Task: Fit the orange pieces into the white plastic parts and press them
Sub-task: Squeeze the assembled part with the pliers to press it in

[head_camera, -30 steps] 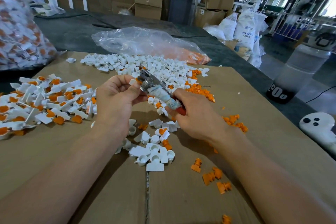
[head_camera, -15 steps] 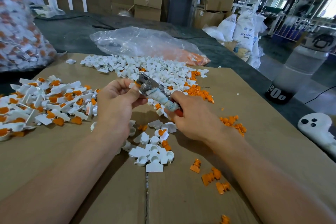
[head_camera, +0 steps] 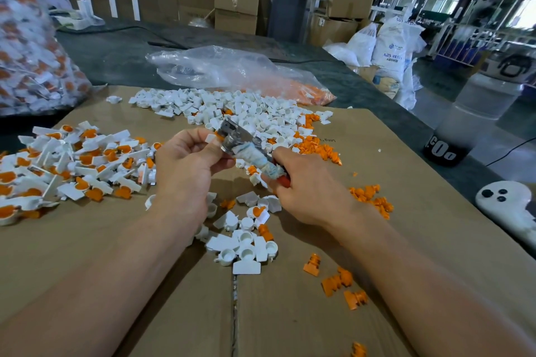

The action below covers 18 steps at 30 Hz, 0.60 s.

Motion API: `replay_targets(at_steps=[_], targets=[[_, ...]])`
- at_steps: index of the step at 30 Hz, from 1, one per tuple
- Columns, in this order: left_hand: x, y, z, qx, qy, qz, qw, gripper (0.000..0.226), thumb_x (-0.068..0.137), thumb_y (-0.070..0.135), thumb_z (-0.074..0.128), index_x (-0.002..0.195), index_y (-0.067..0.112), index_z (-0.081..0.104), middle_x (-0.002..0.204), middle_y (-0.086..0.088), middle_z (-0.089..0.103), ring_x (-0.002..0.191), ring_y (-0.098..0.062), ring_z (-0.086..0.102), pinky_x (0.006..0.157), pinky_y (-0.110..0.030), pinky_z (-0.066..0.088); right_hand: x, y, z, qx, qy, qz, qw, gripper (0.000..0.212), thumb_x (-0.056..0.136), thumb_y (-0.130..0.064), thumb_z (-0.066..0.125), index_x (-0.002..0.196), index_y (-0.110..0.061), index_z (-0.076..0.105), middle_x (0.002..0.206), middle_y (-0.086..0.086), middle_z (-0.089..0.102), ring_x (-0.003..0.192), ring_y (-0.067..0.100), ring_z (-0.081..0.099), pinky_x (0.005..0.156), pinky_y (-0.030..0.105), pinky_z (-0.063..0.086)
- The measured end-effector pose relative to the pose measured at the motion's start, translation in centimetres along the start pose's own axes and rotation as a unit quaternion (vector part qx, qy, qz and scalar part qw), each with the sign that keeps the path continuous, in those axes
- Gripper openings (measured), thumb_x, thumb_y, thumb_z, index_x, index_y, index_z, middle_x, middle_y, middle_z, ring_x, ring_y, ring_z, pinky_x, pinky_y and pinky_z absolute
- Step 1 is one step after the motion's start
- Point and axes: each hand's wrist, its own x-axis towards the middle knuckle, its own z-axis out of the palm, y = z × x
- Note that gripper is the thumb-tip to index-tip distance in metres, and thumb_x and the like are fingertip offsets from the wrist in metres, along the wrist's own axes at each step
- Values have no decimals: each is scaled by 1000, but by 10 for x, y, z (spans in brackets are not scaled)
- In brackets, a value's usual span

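My left hand (head_camera: 185, 165) pinches a small white plastic part (head_camera: 210, 138) with an orange piece in it, held up against the metal jaws of pliers (head_camera: 232, 136). My right hand (head_camera: 307, 191) grips the pliers' cloth-wrapped handles. Loose white parts (head_camera: 246, 243) lie below the hands, and a bigger heap of white parts (head_camera: 232, 110) lies beyond them. Orange pieces (head_camera: 319, 149) are scattered to the right, and a few more orange pieces (head_camera: 342, 284) lie near my right forearm. Assembled white-and-orange parts (head_camera: 72, 159) are piled at the left.
Cardboard sheet (head_camera: 87, 255) covers the dark table. A clear plastic bag (head_camera: 232, 72) with orange pieces lies at the back. A large bag of assembled parts (head_camera: 32, 52) stands far left. A white controller (head_camera: 507, 209) and a clear jug (head_camera: 470, 119) are at the right.
Both hands with the pliers and the part stay almost where they were; the view has shifted only slightly.
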Motion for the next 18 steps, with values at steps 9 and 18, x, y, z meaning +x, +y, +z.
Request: replay_targets(at_steps=[9, 18], targets=[[-3, 4, 0, -15, -1, -10, 1000, 31, 84, -13, 54, 65, 11, 54, 55, 4, 65, 56, -11, 66, 48, -17, 51, -2, 1, 4, -18, 36, -15, 999, 19, 90, -31, 53, 86, -20, 39, 64, -13, 33, 56, 8, 34, 47, 25, 22], [6, 6, -8, -88, 56, -62, 993, 13, 88, 4, 57, 76, 8, 58, 57, 0, 67, 56, -11, 67, 50, -15, 51, 4, 26, -1, 33, 99, 46, 993, 27, 84, -43, 60, 97, -20, 54, 86, -6, 51, 78, 11, 45, 60, 27, 35]])
